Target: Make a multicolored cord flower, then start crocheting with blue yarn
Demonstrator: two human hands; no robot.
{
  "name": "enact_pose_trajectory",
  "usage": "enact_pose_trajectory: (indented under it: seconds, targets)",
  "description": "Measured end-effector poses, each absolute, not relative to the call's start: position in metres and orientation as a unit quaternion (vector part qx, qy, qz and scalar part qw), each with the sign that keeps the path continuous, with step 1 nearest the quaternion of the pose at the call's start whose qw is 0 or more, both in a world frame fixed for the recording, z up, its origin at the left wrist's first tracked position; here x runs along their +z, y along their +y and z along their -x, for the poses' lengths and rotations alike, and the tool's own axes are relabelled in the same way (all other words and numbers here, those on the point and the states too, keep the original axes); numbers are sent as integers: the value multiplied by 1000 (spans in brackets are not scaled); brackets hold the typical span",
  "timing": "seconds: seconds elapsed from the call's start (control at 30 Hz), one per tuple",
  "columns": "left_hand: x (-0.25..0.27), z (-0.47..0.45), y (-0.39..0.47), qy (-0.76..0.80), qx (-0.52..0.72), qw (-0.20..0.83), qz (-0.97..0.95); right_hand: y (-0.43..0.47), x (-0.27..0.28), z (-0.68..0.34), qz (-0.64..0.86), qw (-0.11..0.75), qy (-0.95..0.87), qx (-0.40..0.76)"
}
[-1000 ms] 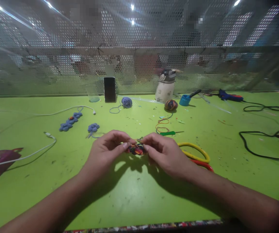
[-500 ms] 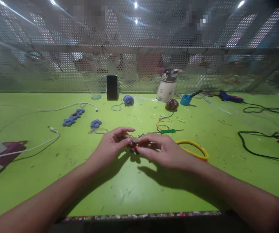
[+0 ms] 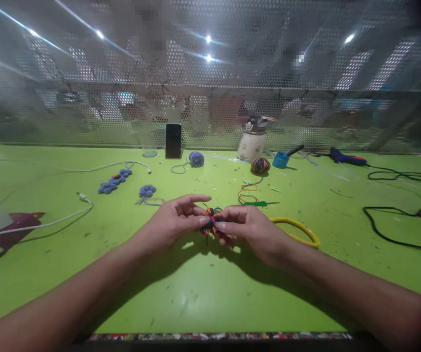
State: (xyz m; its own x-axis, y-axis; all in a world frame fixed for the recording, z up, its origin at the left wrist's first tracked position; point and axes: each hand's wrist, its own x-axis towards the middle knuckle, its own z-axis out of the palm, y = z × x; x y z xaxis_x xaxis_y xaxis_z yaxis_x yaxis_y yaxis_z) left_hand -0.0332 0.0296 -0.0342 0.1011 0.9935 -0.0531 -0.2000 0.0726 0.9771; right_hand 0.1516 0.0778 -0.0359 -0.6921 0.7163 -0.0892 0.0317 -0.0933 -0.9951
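A small multicoloured crochet flower [image 3: 210, 223] in dark and orange yarn is held above the table between both hands. My left hand [image 3: 181, 217] pinches its left side with thumb and fingers, the index finger stretched over the top. On the other side, my right hand [image 3: 249, 227] grips it between thumb and fingertips. Just beyond the right hand lies a green-handled crochet hook [image 3: 255, 203]. Loose yarn runs back from there to a multicoloured yarn ball [image 3: 260, 165]. A yellow ring [image 3: 298, 229] lies partly behind the right wrist.
Blue crochet flowers [image 3: 115, 181], a single blue flower [image 3: 147, 191] and a blue yarn ball [image 3: 196, 159] lie left and back. A phone [image 3: 173, 141], bottle [image 3: 251, 142], blue pot [image 3: 281, 160] and glue gun [image 3: 347, 157] line the rear. A purple power strip [image 3: 9, 234] sits left.
The crochet flower has been turned so more of its petals show, spread between the fingertips. Both hands have shifted slightly, and the camera view has tilted up a little.
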Motion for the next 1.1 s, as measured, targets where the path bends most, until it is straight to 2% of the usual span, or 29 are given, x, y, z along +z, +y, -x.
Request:
enact_pose_trajectory:
  seconds: [0.2, 0.3, 0.5, 0.73, 1.1]
  targets:
    - [-39, 35, 33, 428, 505, 597, -453, 82, -38, -153, 279, 250, -616, 693]
    - [-41, 35, 33, 425, 494, 592, -473, 80, -36, -153, 265, 257, -648, 667]
    - [-40, 34, 33, 384, 470, 657, -447, 77, -39, -149, 283, 262, -682, 621]
    - [-38, 38, 37, 424, 499, 613, -443, 79, -44, -147, 285, 249, -688, 620]
    - [-36, 38, 33, 364, 522, 628, -448, 77, -41, -147, 278, 266, -655, 650]
